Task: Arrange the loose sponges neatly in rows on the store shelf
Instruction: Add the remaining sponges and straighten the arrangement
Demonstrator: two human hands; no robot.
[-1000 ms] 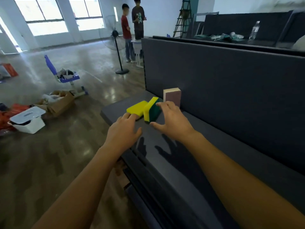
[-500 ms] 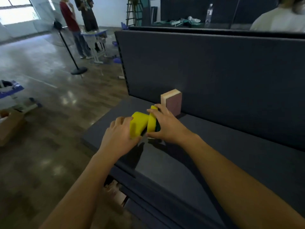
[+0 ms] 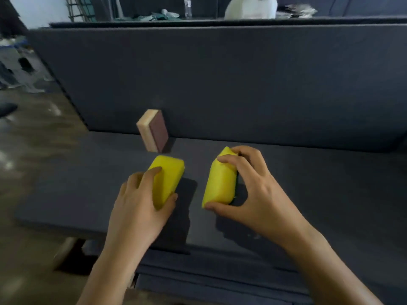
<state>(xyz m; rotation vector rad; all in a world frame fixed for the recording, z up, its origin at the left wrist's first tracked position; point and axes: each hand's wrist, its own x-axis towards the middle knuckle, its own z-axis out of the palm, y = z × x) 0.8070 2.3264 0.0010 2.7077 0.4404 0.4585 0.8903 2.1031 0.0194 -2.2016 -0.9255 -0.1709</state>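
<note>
Dark grey flat shelf board (image 3: 88,183), dark upright back panel (image 3: 220,84) behind it. Front edge runs just below both wrists; left end of the board is well left of the hands. Wide bare shelf to the right of the right hand (image 3: 253,194), and a bare strip left of the left hand (image 3: 141,203).

Left hand grips a yellow rectangular foam sponge (image 3: 169,175), fingers curled over its top and thumb on its near right side. Right hand pinches a yellow sponge with a green scouring side (image 3: 220,181), thumb at the near end and fingers over the far end. It stands on edge, yellow face leftward, with only a sliver of green showing. Cannot tell whether either sponge is lifted off the board.

Half a second ago the two yellow sponges were pressed together between the hands; now they are apart with bare shelf between them. The beige-and-brown block sponge (image 3: 154,130) is unchanged, upright against the back panel, just behind the left sponge.
</note>
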